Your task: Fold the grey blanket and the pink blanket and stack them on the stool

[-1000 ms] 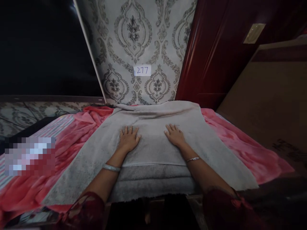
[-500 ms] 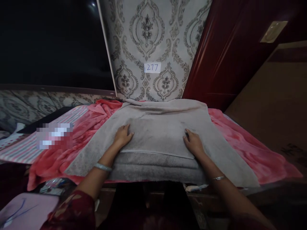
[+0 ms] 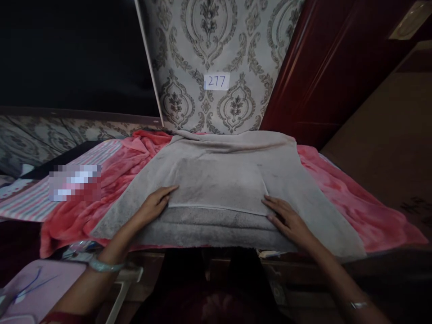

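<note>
A grey plush cloth (image 3: 209,148) lies spread out, wrinkled along its far edge. At its middle is a flat rectangular grey panel (image 3: 219,182) of the same material, with a pale near edge and thick folded layers below it. My left hand (image 3: 155,204) rests at the panel's left side, fingers stretched forward and nothing in its grasp. At the right side, my right hand (image 3: 286,220) lies with its fingers extended, the tips touching the panel's near right corner. Whether cloth is tucked under the thumbs cannot be made out.
A pink plush blanket (image 3: 340,198) lies beneath the grey cloth and shows at both sides. Striped fabric (image 3: 30,204) is at the left. A dark screen (image 3: 74,54) and patterned wall stand behind, a cardboard box (image 3: 384,117) at right, a pink stool (image 3: 47,281) at lower left.
Both hands have slid outward and toward me, from on top of the panel to its sides. The view has tilted slightly downward relative to the wall; the cloth looks much the same.
</note>
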A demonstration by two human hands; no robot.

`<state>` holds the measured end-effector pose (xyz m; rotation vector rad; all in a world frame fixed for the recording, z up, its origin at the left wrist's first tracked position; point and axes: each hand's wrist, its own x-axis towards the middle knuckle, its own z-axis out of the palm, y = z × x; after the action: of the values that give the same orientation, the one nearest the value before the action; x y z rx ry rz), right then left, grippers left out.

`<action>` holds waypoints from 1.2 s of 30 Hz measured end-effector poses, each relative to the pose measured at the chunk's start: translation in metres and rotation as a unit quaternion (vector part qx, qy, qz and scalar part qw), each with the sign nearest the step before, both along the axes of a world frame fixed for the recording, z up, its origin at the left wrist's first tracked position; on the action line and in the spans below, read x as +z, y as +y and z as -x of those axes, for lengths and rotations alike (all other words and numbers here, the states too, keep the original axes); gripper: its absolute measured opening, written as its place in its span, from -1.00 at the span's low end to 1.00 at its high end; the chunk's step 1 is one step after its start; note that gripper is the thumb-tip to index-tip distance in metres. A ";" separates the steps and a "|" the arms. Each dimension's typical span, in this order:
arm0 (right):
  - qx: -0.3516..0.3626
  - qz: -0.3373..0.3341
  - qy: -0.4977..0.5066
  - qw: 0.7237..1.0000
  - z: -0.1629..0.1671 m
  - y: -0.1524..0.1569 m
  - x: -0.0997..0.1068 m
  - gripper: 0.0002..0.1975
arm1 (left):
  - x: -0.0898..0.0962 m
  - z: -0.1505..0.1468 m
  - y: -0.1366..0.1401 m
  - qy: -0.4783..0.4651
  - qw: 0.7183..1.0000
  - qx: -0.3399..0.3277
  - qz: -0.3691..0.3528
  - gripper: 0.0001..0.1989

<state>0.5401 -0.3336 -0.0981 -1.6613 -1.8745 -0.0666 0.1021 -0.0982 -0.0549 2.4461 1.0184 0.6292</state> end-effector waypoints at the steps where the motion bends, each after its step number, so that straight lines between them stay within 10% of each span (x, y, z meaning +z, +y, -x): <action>1: 0.014 0.018 -0.003 1.000 0.001 -0.009 0.000 -0.50 | -0.002 0.006 -0.004 0.010 1.000 -0.024 -0.011 -0.43; 7: 0.020 0.066 -0.026 0.997 0.001 -0.028 0.001 -0.30 | -0.001 0.026 -0.022 0.131 0.988 -0.055 -0.060 -0.12; 19: 0.009 -0.039 -0.047 0.998 -0.002 -0.007 -0.003 -0.27 | 0.016 0.037 -0.032 0.170 0.975 -0.090 -0.107 -0.19; 36: -0.014 -0.085 0.256 0.963 0.006 0.077 0.086 -0.61 | 0.013 0.033 -0.043 0.142 0.973 -0.130 -0.125 -0.16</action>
<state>0.5344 -0.2565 -0.0124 -1.4185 -1.4122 0.1724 0.0695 -0.1414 -0.0416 2.8907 0.7326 0.3423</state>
